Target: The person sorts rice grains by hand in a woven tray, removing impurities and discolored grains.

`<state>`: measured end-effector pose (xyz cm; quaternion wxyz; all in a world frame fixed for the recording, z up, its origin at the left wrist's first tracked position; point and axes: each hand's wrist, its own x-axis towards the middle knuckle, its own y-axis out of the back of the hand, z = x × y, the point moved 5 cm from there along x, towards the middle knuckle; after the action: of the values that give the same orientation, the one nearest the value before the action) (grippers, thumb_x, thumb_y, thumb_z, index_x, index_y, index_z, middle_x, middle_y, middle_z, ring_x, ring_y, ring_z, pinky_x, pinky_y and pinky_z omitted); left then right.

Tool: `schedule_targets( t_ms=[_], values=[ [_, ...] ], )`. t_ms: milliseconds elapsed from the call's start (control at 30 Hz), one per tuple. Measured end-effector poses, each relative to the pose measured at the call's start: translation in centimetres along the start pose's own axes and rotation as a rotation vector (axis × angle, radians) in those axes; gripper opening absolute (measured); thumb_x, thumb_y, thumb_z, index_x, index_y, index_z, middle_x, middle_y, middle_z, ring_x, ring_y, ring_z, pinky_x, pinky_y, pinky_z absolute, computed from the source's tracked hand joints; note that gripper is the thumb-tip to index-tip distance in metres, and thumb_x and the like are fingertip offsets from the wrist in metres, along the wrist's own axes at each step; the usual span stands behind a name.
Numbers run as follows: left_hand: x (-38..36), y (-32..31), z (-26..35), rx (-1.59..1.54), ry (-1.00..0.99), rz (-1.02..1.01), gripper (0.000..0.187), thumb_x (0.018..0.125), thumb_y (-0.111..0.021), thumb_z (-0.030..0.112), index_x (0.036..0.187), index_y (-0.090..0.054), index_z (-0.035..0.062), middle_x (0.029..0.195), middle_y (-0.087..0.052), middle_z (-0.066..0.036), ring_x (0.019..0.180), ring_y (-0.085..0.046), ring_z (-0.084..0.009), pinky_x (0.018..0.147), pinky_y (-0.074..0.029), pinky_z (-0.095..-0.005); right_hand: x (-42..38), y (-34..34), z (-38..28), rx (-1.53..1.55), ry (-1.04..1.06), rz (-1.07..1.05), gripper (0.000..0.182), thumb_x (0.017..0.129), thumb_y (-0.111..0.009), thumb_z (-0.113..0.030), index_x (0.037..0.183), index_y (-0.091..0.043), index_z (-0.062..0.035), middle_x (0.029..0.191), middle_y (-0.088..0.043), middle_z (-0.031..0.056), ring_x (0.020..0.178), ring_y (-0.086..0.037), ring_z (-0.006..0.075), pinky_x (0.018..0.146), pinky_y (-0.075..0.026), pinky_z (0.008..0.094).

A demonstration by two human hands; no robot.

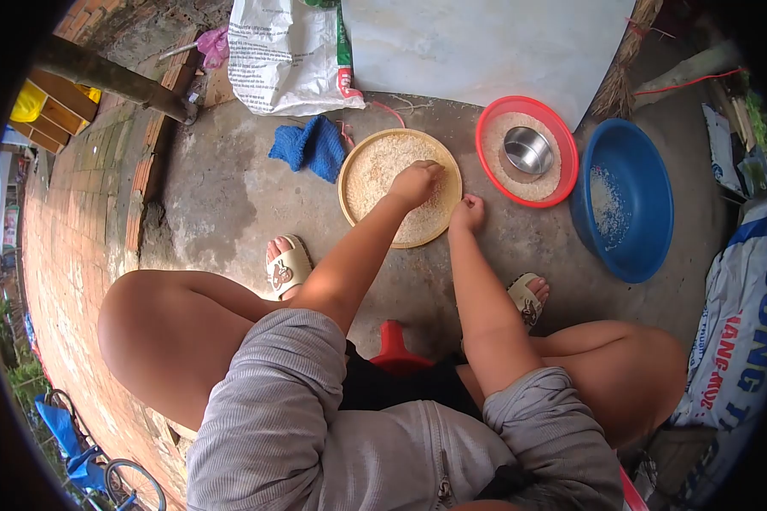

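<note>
A round yellowish tray (343,189) on the ground holds pale grains (375,173). My left hand (416,183) reaches into it, fingers curled down at the grains; what they pinch, if anything, is hidden. Just outside the tray's lower right rim is my right hand (467,213), its fingers closed, with their contents not visible. To the right, a red basin (533,203) contains similar grains and a shiny metal bowl (528,151). Beside it, a tilted blue basin (643,183) has some pale grains (608,204) scattered on its inner wall.
A crumpled blue cloth (309,148) lies left of the tray. Beyond are a white printed sack (288,60) and a large grey sheet (477,47). A red stool (392,345) shows between my legs. Another printed sack (729,324) lies at the right; a bicycle (132,485) is lower left.
</note>
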<state>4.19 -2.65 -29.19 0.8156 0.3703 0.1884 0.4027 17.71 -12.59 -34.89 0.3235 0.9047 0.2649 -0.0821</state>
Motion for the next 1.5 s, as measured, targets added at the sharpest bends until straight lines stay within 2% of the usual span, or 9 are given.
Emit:
schedule_targets(
  t_ms=[367, 600, 700, 767, 833, 967, 1133, 1233, 1500],
  values=[
    [-4.0, -1.2, 1.0, 0.112, -0.295, 0.045, 0.031, 0.081, -0.060, 0.023, 0.107, -0.062, 0.0064, 0.111, -0.059, -0.007, 0.104, -0.054, -0.0255, 0.088, -0.047, -0.0345, 0.5, -0.1, 0.4, -0.007, 0.010, -0.028, 0.017, 0.082, -0.054, -0.009, 0.096, -0.063, -0.0058, 0.093, -0.066, 0.0122, 0.085, -0.063, 0.0245, 0.077, -0.049, 0.0341],
    [-5.3, -0.9, 0.4, 0.015, -0.094, 0.027, 0.017, 0.073, -0.064, 0.013, 0.088, -0.069, 0.0084, 0.089, -0.065, -0.010, 0.084, -0.062, -0.0261, 0.076, -0.051, -0.0339, -0.6, 0.5, -3.0, -0.120, 0.287, 0.204, 0.017, 0.082, -0.052, -0.005, 0.096, -0.062, -0.0020, 0.088, -0.066, 0.0116, 0.080, -0.063, 0.0221, 0.073, -0.049, 0.0339],
    [-3.4, 1.9, -0.5, -0.184, 0.081, 0.029, 0.017, 0.066, -0.069, 0.011, 0.082, -0.073, 0.0094, 0.076, -0.068, -0.011, 0.069, -0.066, -0.0237, 0.068, -0.052, -0.0321, -1.1, -1.0, -5.2, 0.208, 0.428, -0.021, 0.017, 0.083, -0.051, -0.005, 0.097, -0.061, -0.0016, 0.084, -0.065, 0.0113, 0.074, -0.062, 0.0209, 0.071, -0.050, 0.0352],
    [-2.2, 4.4, -0.2, -0.261, 0.162, 0.015, 0.019, 0.067, -0.072, 0.012, 0.086, -0.073, 0.0082, 0.079, -0.070, -0.010, 0.068, -0.067, -0.0177, 0.067, -0.052, -0.0284, -0.7, -2.8, -6.3, 0.381, 0.320, -0.202, 0.020, 0.088, -0.049, -0.014, 0.098, -0.060, -0.0003, 0.079, -0.063, 0.0093, 0.069, -0.060, 0.0198, 0.071, -0.050, 0.0336],
    [-1.0, 6.7, 1.2, -0.244, 0.151, -0.019, 0.018, 0.067, -0.071, 0.012, 0.085, -0.073, 0.0088, 0.078, -0.070, -0.009, 0.068, -0.067, -0.0168, 0.067, -0.052, -0.0273, -2.2, -5.8, -5.7, 0.758, -0.546, -0.700, 0.028, 0.091, -0.045, -0.025, 0.094, -0.058, -0.0008, 0.085, -0.060, 0.0070, 0.074, -0.059, 0.0212, 0.068, -0.050, 0.0335],
    [-0.1, 8.1, 5.7, -0.137, -0.093, -0.164, 0.030, 0.067, -0.068, 0.011, 0.097, -0.070, 0.0072, 0.085, -0.069, -0.012, 0.077, -0.066, -0.0188, 0.072, -0.051, -0.0284, -3.4, -5.8, -7.9, 1.181, -0.638, -1.103, 0.029, 0.093, -0.039, -0.026, 0.092, -0.057, -0.0028, 0.084, -0.059, 0.0052, 0.076, -0.058, 0.0166, 0.071, -0.052, 0.0300],
    [0.0, 9.9, 7.6, 0.017, -0.191, 0.253, 0.026, 0.072, -0.063, 0.010, 0.097, -0.068, 0.0049, 0.088, -0.066, -0.014, 0.082, -0.064, -0.0296, 0.076, -0.051, -0.0373, -1.4, -4.0, -7.0, 1.175, -0.654, -0.820, 0.026, 0.092, -0.040, -0.019, 0.084, -0.057, -0.0006, 0.082, -0.058, 0.0068, 0.078, -0.058, 0.0176, 0.073, -0.054, 0.0320],
    [0.6, 6.5, 3.8, -0.032, 0.059, 0.152, 0.024, 0.075, -0.060, 0.011, 0.098, -0.067, 0.0082, 0.097, -0.065, -0.014, 0.091, -0.062, -0.0312, 0.080, -0.049, -0.0400, 0.8, -2.9, -4.4, 1.255, -0.728, -0.679, 0.023, 0.092, -0.042, -0.016, 0.092, -0.055, 0.0032, 0.090, -0.057, 0.0109, 0.085, -0.058, 0.0204, 0.076, -0.054, 0.0327],
    [-2.1, -2.7, 1.5, 0.218, -0.201, 0.106, 0.050, 0.074, -0.065, 0.017, 0.122, -0.054, 0.0076, 0.125, -0.054, -0.013, 0.116, -0.049, -0.0342, 0.096, -0.042, -0.0387, 2.0, -0.8, 1.7, 1.315, -0.717, -0.527, 0.029, 0.092, -0.036, -0.018, 0.093, -0.056, 0.0038, 0.092, -0.060, 0.0116, 0.085, -0.060, 0.0229, 0.080, -0.053, 0.0324]
  ],
)
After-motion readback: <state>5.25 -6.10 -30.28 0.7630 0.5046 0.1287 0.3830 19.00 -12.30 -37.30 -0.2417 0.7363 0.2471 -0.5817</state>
